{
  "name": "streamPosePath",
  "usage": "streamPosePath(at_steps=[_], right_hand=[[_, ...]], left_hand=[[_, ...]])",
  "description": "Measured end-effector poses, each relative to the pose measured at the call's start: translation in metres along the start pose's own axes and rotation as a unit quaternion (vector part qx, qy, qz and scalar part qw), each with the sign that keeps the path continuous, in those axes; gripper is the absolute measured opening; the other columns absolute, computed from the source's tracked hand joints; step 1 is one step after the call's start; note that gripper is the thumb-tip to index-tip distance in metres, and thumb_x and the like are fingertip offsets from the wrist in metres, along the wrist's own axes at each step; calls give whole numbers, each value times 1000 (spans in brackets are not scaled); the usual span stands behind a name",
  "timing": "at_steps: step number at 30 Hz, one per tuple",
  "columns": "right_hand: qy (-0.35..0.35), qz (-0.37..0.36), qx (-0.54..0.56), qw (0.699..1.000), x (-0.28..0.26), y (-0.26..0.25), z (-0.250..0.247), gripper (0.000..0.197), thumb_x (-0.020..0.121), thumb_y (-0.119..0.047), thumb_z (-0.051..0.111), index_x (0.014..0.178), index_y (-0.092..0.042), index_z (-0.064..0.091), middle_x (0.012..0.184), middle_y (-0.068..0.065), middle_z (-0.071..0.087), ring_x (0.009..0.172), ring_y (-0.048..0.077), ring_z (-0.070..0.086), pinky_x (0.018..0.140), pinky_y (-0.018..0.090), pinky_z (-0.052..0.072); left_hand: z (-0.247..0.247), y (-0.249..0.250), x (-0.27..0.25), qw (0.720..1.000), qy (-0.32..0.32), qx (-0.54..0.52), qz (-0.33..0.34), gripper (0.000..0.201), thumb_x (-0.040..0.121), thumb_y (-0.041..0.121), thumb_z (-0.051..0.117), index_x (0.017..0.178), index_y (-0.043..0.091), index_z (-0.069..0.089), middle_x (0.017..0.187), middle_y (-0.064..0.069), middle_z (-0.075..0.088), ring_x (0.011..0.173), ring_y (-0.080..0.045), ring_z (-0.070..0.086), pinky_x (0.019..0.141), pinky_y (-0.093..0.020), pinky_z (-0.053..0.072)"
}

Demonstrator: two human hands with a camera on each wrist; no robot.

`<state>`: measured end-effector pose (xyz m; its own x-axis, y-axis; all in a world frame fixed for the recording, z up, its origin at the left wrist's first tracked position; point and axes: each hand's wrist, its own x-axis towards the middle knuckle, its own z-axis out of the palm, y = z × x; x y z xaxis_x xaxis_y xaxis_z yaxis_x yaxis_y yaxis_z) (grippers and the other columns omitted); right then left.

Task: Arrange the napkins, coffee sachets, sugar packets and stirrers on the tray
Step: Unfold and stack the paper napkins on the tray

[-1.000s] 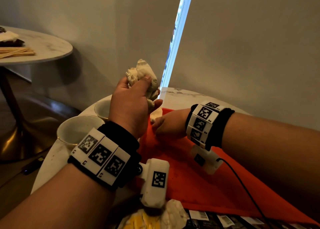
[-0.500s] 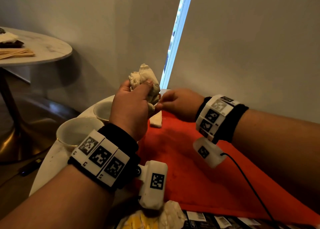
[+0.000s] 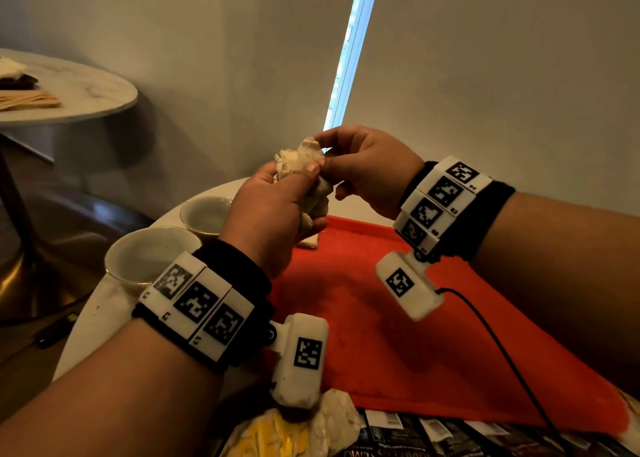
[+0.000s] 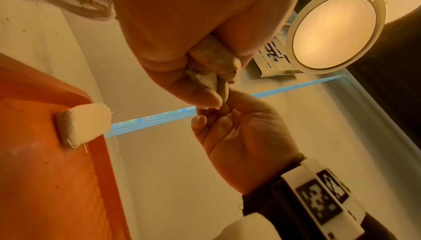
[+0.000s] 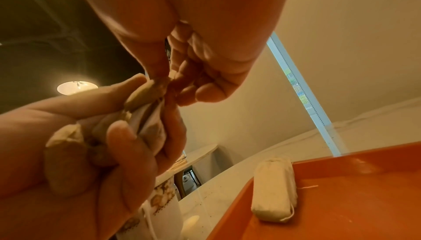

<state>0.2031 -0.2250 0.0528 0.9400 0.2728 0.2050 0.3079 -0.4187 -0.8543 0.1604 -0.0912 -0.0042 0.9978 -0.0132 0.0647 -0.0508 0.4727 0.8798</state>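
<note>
My left hand (image 3: 277, 210) grips a bunch of small cream coffee sachets (image 3: 298, 160), held above the far left corner of the orange tray (image 3: 381, 318). My right hand (image 3: 360, 165) has come in from the right and pinches the top of one sachet in that bunch with thumb and forefinger. In the left wrist view the sachets (image 4: 210, 58) show between both hands. One more sachet (image 3: 308, 242) lies flat on the tray at its far left corner, also visible in the right wrist view as the pale sachet (image 5: 273, 189) with a loose thread.
Two white cups (image 3: 149, 255) (image 3: 207, 214) stand on the marble table left of the tray. Dark packets (image 3: 450, 436) and a crumpled napkin with a yellow pack (image 3: 287, 432) lie at the near edge. Wooden stirrers (image 3: 27, 100) rest on a second table at the left.
My right hand lifted off the tray, leaving a sachet at its corner, and rose to the bunch in my left hand, which it now pinches. The left hand stayed roughly in place.
</note>
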Motion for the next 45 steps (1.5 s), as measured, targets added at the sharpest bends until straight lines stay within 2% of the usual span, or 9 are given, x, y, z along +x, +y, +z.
streamPosePath(at_steps=[5,12,21,25,30,34,40,43,45], right_hand=[[15,-5,-3,1000,-1,-1,0,22,90,5,64,107,-9,65,75,5,68,59,13,63,55,31,45],[47,16,16,999,-2,0,-2,21,89,7,62,110,7,62,88,21,65,64,21,63,52,31,40],[97,70,84,989,0,11,-15,12,91,4,59,100,-4,61,80,15,66,60,19,62,48,26,40],[134,127,13,983,5,23,-16,12,90,-2,60,99,-8,65,83,11,73,61,18,66,50,29,41],[57,193,-89,975,8,31,3,17,88,0,63,86,-17,65,85,7,73,69,18,70,47,24,44],[-54,218,-183,957,11,39,25,13,87,-6,71,94,-17,69,94,9,76,87,26,75,65,34,54],[-62,271,-158,947,18,47,34,15,93,-4,63,106,-4,69,102,18,75,97,33,73,83,40,59],[-36,308,-129,942,21,54,37,12,94,2,57,97,2,69,78,16,75,85,32,74,89,51,58],[-18,320,-115,940,22,57,37,8,94,0,59,93,1,67,72,15,72,84,33,74,88,51,59]], left_hand=[[-1,0,1,1000,-9,5,3,23,100,31,60,118,19,64,97,-8,72,78,-18,68,55,-25,53],[-3,-2,5,1000,5,6,-1,22,99,22,56,118,16,64,93,-11,70,69,-17,66,52,-25,50],[-1,1,4,999,46,-14,13,10,98,19,58,105,18,66,87,-10,62,67,-16,60,56,-29,49],[-2,4,3,996,79,-16,26,11,100,23,57,103,21,67,87,-9,61,72,-19,58,48,-24,45],[-2,6,2,995,96,-19,30,14,101,26,55,106,21,67,84,-6,65,68,-15,62,46,-20,47],[-2,7,0,995,90,-17,45,18,102,24,54,113,15,66,80,-5,66,57,-9,64,45,-18,46],[-3,10,-2,995,86,-19,37,13,101,25,56,95,25,67,73,3,70,61,-8,68,47,-18,49],[-3,11,-2,996,85,-17,35,14,101,25,56,93,25,66,79,-1,68,66,-12,65,48,-19,50],[-3,11,-2,996,85,-18,33,13,101,26,56,94,24,66,83,-3,67,69,-14,63,48,-20,49]])
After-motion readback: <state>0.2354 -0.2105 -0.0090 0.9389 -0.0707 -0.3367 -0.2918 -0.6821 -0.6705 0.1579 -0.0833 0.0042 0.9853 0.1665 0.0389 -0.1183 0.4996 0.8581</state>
